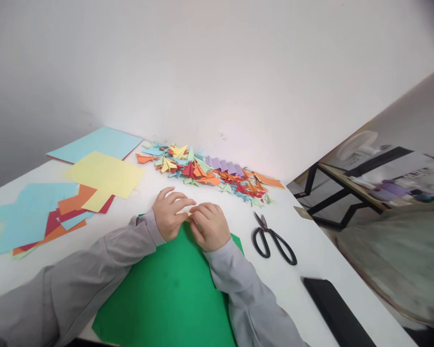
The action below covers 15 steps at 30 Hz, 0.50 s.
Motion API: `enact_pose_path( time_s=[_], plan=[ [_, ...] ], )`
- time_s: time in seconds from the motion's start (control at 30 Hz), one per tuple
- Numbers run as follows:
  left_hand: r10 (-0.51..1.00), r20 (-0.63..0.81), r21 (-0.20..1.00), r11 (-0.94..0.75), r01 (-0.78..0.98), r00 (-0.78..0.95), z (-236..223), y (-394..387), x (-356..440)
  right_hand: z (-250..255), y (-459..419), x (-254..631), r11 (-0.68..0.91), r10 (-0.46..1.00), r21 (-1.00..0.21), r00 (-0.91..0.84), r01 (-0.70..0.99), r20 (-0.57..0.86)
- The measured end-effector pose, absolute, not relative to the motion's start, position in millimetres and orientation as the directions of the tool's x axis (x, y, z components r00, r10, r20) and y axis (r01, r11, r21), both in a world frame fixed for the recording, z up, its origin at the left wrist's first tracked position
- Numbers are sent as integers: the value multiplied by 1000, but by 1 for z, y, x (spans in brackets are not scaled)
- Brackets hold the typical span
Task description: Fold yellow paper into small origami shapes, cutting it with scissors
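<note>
My left hand (171, 214) and my right hand (210, 226) meet over the far end of a large green sheet (173, 289). A small piece of pale yellow paper (185, 210) shows between their fingertips, mostly hidden by the fingers. Both hands are closed in a pinch on it. Beyond them, along the wall, lies a heap of small folded paper planes (193, 168) in yellow, red, orange, green and blue. To the right of my right hand, black-handled scissors (271, 238) rest with their blades slightly apart.
Cut paper pieces (36, 212) and a yellow sheet (104, 171) lie at the left, near a stack of light blue sheets (97, 143). Folded purple paper (224, 166) stands behind the planes. A flat black object (334, 308) lies by the table's right edge.
</note>
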<state>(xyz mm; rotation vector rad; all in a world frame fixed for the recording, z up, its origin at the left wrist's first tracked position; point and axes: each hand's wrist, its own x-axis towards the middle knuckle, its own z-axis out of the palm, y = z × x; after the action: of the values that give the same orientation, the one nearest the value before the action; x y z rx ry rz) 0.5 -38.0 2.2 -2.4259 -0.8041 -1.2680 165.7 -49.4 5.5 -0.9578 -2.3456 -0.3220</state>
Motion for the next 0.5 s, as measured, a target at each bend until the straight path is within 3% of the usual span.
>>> enact_pose_path(
  time_s=[0.27, 0.4, 0.5],
  plan=[
    [302, 848, -36, -786, 617, 435, 0, -29, -7, -3, -39, 175, 602, 657, -55, -455, 797, 601],
    [309, 861, -30, -763, 646, 404, 1, -27, -11, -4, -37, 181, 492, 687, -129, -293, 861, 665],
    [331, 849, -15, -764, 646, 411, 1, -27, -11, -1, -41, 177, 536, 648, -149, -291, 831, 704]
  ],
)
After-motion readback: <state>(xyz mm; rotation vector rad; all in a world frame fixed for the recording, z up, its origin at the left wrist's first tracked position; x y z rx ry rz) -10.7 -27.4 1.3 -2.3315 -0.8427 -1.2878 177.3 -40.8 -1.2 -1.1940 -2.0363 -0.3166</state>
